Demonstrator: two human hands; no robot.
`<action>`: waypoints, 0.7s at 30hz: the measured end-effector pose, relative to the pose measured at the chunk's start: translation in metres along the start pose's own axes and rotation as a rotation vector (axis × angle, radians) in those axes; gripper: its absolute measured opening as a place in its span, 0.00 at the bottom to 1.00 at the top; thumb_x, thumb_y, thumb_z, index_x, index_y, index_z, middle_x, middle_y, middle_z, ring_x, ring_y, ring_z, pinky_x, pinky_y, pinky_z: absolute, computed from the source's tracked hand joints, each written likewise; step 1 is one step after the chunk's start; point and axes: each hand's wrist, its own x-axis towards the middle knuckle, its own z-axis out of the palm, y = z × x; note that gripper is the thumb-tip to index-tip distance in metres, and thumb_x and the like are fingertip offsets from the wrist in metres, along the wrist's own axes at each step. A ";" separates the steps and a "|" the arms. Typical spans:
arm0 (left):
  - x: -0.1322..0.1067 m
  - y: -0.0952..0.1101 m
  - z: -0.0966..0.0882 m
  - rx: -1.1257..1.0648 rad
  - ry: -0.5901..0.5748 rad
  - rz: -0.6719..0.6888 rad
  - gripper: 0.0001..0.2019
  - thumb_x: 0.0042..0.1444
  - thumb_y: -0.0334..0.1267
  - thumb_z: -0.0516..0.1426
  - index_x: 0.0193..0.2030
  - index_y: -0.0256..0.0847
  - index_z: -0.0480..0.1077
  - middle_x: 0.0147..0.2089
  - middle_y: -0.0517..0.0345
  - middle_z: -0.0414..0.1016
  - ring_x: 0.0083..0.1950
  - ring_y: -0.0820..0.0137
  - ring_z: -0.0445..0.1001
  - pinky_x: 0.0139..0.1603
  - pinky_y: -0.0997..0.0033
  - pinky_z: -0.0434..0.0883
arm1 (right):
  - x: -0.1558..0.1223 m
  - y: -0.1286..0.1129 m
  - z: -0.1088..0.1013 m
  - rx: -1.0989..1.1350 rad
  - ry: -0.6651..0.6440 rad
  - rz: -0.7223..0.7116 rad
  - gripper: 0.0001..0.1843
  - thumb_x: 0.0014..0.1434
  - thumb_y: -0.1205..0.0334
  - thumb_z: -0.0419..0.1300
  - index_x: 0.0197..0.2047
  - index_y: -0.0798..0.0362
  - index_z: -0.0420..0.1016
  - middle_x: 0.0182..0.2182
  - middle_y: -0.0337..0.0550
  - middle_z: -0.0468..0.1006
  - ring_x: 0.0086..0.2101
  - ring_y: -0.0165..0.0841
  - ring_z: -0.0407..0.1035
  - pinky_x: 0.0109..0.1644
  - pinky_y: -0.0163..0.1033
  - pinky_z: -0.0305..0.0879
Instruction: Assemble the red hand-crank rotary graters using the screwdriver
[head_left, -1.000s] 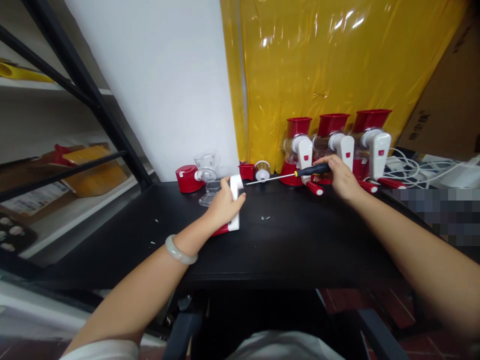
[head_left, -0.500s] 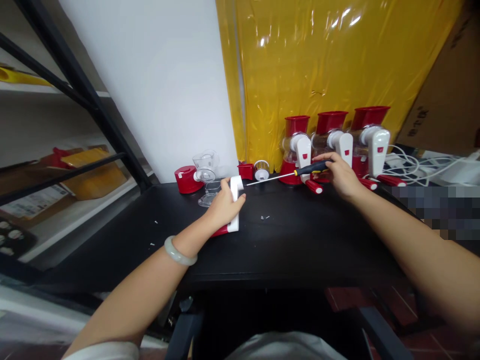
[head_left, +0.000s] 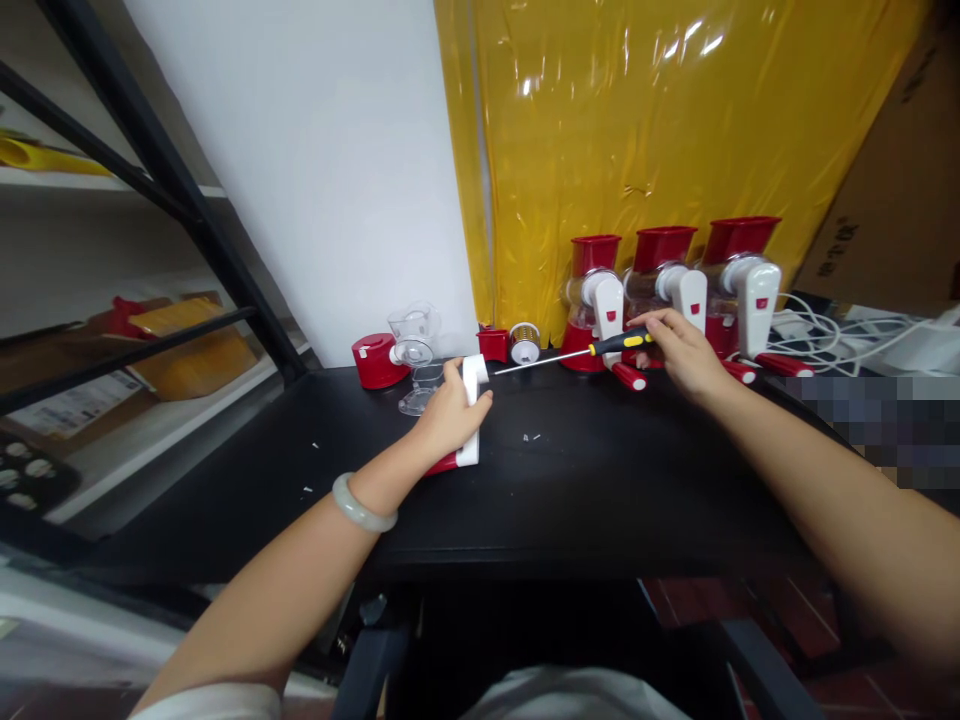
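My left hand [head_left: 450, 412] is wrapped round a white crank handle [head_left: 470, 452] with a red grip, held upright just over the black table. Its round white hub faces right. In my right hand [head_left: 682, 352] is a screwdriver [head_left: 621, 342] with a black and yellow handle, gripped by its end. The shaft points left and its tip reaches the hub's opening; whether it touches a screw I cannot tell. Beyond my left hand stand a red base [head_left: 379, 362] and a clear plastic housing [head_left: 412, 335]. A red part [head_left: 493, 344] and a grater drum [head_left: 524, 343] lie behind the hub.
Three assembled red and white rotary graters [head_left: 598, 300] stand in a row at the back right. Small screws [head_left: 531, 437] lie on the black table [head_left: 600, 500]. White cables [head_left: 825, 325] are heaped at the right. A shelf rack [head_left: 202, 230] stands at the left.
The screwdriver handle has turned in my right hand, showing more yellow. My left hand keeps its hold on the crank handle. The whole view has shifted slightly.
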 end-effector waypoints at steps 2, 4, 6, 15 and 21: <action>-0.001 0.001 -0.001 -0.002 -0.010 0.002 0.30 0.59 0.44 0.54 0.63 0.32 0.48 0.54 0.33 0.71 0.55 0.50 0.73 0.55 0.50 0.68 | -0.001 0.000 -0.001 -0.056 -0.008 -0.015 0.18 0.57 0.39 0.58 0.36 0.46 0.71 0.19 0.35 0.68 0.16 0.29 0.62 0.19 0.37 0.63; -0.001 0.002 -0.001 -0.004 -0.012 0.006 0.30 0.59 0.43 0.54 0.63 0.32 0.48 0.54 0.33 0.71 0.55 0.49 0.73 0.55 0.50 0.68 | -0.002 -0.001 -0.002 -0.119 -0.010 -0.027 0.21 0.58 0.37 0.55 0.35 0.47 0.72 0.16 0.34 0.65 0.15 0.28 0.60 0.18 0.36 0.60; -0.001 0.001 -0.001 -0.003 -0.010 0.014 0.30 0.59 0.43 0.54 0.63 0.32 0.48 0.54 0.34 0.72 0.55 0.49 0.73 0.55 0.50 0.68 | -0.003 -0.003 -0.001 -0.176 -0.006 -0.037 0.23 0.59 0.36 0.54 0.35 0.47 0.72 0.14 0.34 0.63 0.15 0.28 0.59 0.18 0.35 0.59; 0.000 0.002 0.000 0.010 -0.013 -0.011 0.30 0.58 0.43 0.54 0.63 0.32 0.48 0.54 0.34 0.71 0.56 0.48 0.72 0.56 0.50 0.67 | 0.000 0.001 -0.001 -0.062 0.043 -0.005 0.09 0.59 0.58 0.55 0.38 0.49 0.74 0.34 0.41 0.76 0.30 0.31 0.71 0.33 0.38 0.74; 0.001 -0.001 0.001 0.006 -0.031 -0.006 0.30 0.58 0.43 0.54 0.62 0.32 0.49 0.54 0.35 0.71 0.57 0.48 0.71 0.57 0.50 0.66 | -0.004 -0.008 0.002 -0.057 0.054 0.003 0.09 0.57 0.61 0.56 0.40 0.50 0.75 0.33 0.41 0.75 0.29 0.31 0.71 0.31 0.37 0.73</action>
